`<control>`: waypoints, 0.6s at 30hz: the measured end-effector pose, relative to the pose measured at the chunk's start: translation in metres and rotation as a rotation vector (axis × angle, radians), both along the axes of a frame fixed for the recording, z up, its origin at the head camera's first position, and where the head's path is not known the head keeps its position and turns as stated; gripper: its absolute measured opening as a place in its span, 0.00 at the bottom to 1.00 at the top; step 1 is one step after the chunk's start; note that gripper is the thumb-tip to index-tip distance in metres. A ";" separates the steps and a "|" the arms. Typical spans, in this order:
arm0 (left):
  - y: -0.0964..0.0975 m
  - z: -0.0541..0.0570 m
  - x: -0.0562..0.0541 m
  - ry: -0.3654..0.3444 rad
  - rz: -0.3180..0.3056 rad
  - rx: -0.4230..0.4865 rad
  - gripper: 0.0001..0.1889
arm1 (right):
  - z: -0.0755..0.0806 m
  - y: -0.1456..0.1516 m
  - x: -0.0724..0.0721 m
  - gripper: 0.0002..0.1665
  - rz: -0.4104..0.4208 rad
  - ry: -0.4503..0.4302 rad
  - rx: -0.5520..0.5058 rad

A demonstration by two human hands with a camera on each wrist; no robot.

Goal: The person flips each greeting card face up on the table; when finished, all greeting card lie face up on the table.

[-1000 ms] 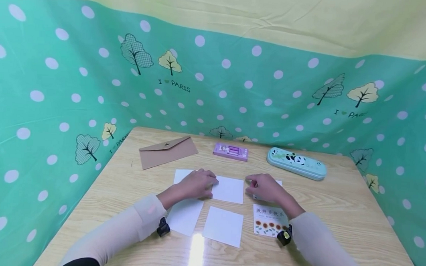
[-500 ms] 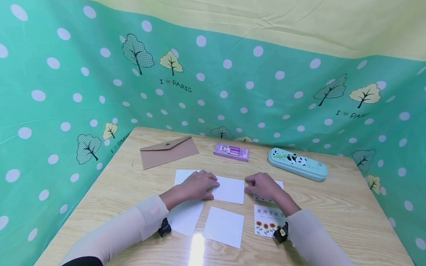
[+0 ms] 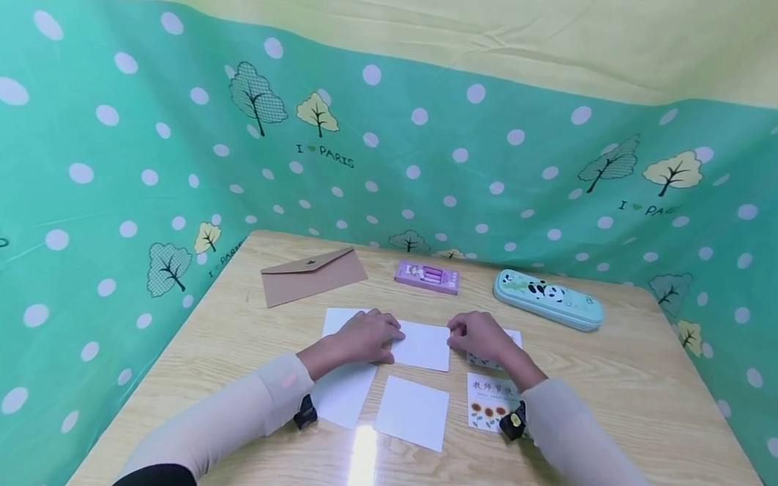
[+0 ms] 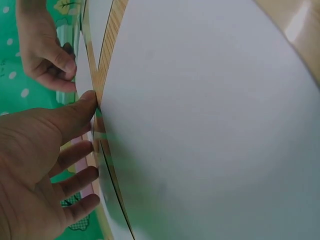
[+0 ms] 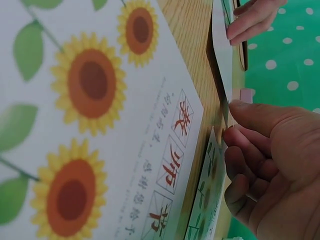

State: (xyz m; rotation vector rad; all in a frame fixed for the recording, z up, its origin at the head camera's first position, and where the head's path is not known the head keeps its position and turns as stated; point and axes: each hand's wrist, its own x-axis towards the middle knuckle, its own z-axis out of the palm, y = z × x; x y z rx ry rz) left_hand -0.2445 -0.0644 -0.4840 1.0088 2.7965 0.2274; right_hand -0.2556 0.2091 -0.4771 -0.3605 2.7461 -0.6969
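Note:
Several white cards lie on the wooden table. My left hand [image 3: 366,336] lies across the left end of the middle white card [image 3: 425,348], its fingers extended. In the left wrist view the thumb of the left hand [image 4: 37,165] touches near a card's edge. At the same card's right edge, my right hand [image 3: 479,337] pinches the corner between thumb and index finger, the other fingers curled. In the right wrist view, the right hand [image 5: 272,155] has this card's edge [image 5: 225,75] slightly raised. A sunflower card [image 3: 486,402] with red Chinese characters lies below the right hand.
A brown envelope [image 3: 317,276], a purple box [image 3: 427,276] and a light blue panda pencil case [image 3: 547,299] lie along the back. Another white card [image 3: 411,413] lies in front, and a larger one [image 3: 344,398] under the left wrist. A second printed card [image 3: 512,339] is partly hidden.
The right hand's fingers have drawn in at the middle card's right edge, and the right wrist has shifted slightly left. The left hand stays on the card. The view has shifted slightly.

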 end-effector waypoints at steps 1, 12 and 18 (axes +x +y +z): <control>0.000 0.000 0.000 0.001 0.001 0.000 0.27 | 0.000 0.000 0.000 0.19 -0.007 -0.001 -0.006; -0.002 0.000 0.000 0.042 0.019 -0.045 0.34 | 0.002 -0.002 -0.002 0.17 -0.047 -0.001 -0.097; -0.001 0.001 -0.002 0.055 0.088 -0.031 0.41 | 0.006 -0.002 0.000 0.18 -0.074 -0.021 -0.153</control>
